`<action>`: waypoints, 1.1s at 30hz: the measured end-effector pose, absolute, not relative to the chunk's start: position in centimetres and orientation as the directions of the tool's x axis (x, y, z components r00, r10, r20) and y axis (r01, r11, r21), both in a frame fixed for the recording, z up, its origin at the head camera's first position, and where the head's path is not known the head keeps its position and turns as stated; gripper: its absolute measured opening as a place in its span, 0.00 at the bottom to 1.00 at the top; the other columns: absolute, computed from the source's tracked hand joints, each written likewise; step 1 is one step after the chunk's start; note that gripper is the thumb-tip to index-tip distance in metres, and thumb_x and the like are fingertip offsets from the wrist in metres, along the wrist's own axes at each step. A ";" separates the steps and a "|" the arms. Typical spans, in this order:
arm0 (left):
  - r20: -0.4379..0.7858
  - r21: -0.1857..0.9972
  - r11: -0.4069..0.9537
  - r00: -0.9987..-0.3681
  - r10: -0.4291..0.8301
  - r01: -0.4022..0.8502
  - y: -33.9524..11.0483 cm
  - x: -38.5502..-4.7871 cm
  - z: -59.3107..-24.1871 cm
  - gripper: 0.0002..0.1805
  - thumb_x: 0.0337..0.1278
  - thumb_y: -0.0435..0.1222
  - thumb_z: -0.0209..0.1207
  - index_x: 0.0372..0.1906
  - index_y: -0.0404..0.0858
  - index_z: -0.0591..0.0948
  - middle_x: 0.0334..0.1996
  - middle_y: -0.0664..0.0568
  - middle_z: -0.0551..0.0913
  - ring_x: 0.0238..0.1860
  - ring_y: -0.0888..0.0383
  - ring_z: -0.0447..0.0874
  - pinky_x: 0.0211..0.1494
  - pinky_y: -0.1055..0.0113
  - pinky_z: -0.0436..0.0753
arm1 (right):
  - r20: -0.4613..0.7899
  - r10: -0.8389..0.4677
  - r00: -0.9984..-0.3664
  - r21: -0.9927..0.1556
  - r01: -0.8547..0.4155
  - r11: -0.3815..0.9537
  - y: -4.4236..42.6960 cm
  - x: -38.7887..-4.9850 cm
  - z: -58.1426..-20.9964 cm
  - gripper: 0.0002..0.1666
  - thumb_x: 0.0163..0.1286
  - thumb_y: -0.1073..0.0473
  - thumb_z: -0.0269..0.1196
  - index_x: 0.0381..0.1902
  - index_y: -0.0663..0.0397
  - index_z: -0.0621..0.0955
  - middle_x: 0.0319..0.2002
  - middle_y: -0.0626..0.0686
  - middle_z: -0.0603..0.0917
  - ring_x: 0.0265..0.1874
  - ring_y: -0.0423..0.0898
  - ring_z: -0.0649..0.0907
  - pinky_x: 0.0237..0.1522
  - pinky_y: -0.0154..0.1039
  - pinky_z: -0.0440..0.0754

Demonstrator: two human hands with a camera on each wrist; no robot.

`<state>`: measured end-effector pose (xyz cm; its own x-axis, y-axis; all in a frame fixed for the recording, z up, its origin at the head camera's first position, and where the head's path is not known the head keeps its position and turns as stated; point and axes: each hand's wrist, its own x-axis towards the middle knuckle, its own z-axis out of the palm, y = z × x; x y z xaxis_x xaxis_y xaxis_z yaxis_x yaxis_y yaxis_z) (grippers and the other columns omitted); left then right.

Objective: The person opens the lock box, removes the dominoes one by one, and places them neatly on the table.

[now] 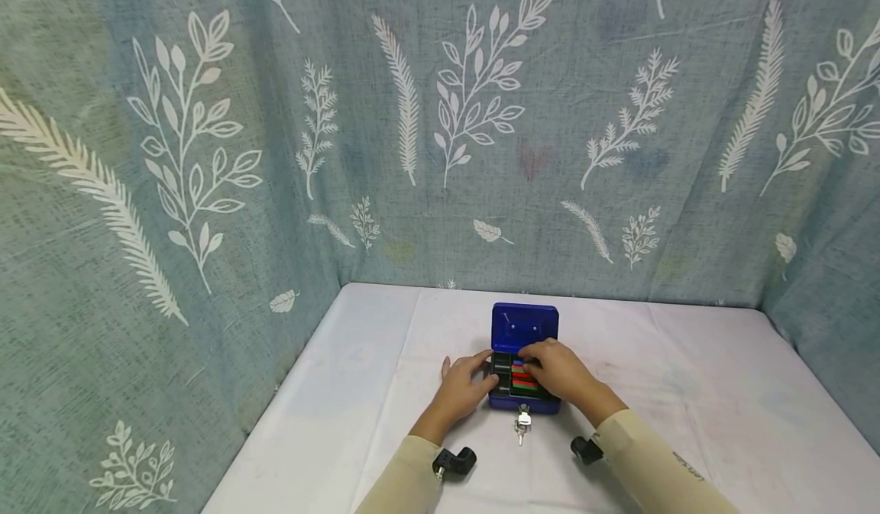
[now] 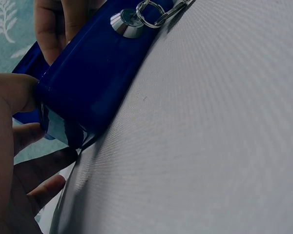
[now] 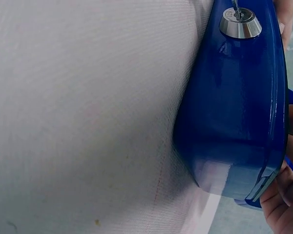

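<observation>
**Both hands at open blue box; right-hand pinch unconfirmed**

Left hand (image 1: pixel 464 384): fingers spread, fairly straight, thumb at the box's left rim, fingertips against its left side. Steady contact, no wrap visible.

Right hand (image 1: pixel 564 373): fingers bent, down over the right part of the box. Cannot tell if it pinches anything; the hand covers that area in the head view, and the box wall blocks the inside in both wrist views.

Box (image 1: pixel 509 405): upright on the worktop (image 1: pixel 357 392), between the hands. Lid (image 1: pixel 505 331) raised at the back, its right lower part behind the right hand. Black tray (image 1: pixel 503 362) inside, compartments on the left. Red, green and blue strips (image 1: pixel 521 375) sit right of those; too small to identify, count unclear, right ends partly covered.

Front: silver lock (image 3: pixel 240 27) with a key in it. Key ring (image 2: pixel 150 14) and another key hang off, cut off at the top in the left wrist view.

Outward: beige sleeves (image 1: pixel 402 472), running out of frame; black wrist devices (image 1: pixel 454 462); leaf-print curtain (image 1: pixel 481 208) behind.
</observation>
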<state>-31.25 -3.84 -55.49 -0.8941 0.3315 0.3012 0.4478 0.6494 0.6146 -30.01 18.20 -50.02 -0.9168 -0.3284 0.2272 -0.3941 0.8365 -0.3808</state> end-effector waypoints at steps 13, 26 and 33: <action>0.300 0.616 0.649 -0.895 0.331 0.446 -3.8 -31.1 -55.3 0.28 0.58 0.49 0.57 0.65 0.47 0.76 0.48 0.56 0.84 0.59 0.51 0.75 0.68 0.34 0.46 | 0.274 -0.341 -0.899 -0.398 -0.429 0.811 18.5 -30.0 -50.1 0.13 0.62 0.61 0.69 0.45 0.52 0.86 0.37 0.45 0.86 0.41 0.45 0.83 0.50 0.47 0.80; 0.309 0.613 0.647 -0.891 0.332 0.453 -3.9 -31.2 -55.5 0.28 0.58 0.49 0.57 0.64 0.47 0.77 0.47 0.57 0.85 0.58 0.52 0.75 0.68 0.34 0.46 | 0.278 -0.309 -0.910 -0.424 -0.405 0.810 18.6 -29.8 -49.7 0.13 0.63 0.62 0.68 0.47 0.53 0.85 0.41 0.48 0.86 0.41 0.44 0.83 0.49 0.47 0.81; 0.305 0.613 0.646 -0.891 0.337 0.455 -4.0 -31.1 -55.4 0.29 0.58 0.49 0.56 0.65 0.47 0.76 0.48 0.57 0.84 0.59 0.52 0.74 0.68 0.34 0.46 | 0.284 -0.299 -0.911 -0.426 -0.399 0.812 18.8 -29.9 -49.8 0.13 0.64 0.61 0.68 0.47 0.52 0.85 0.40 0.47 0.85 0.39 0.42 0.83 0.48 0.46 0.81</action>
<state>-31.14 -3.99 -55.42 -0.8906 0.3372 0.3052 0.4547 0.6465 0.6126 -29.92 18.75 -49.78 -0.9110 -0.2987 0.2842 -0.3991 0.8122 -0.4256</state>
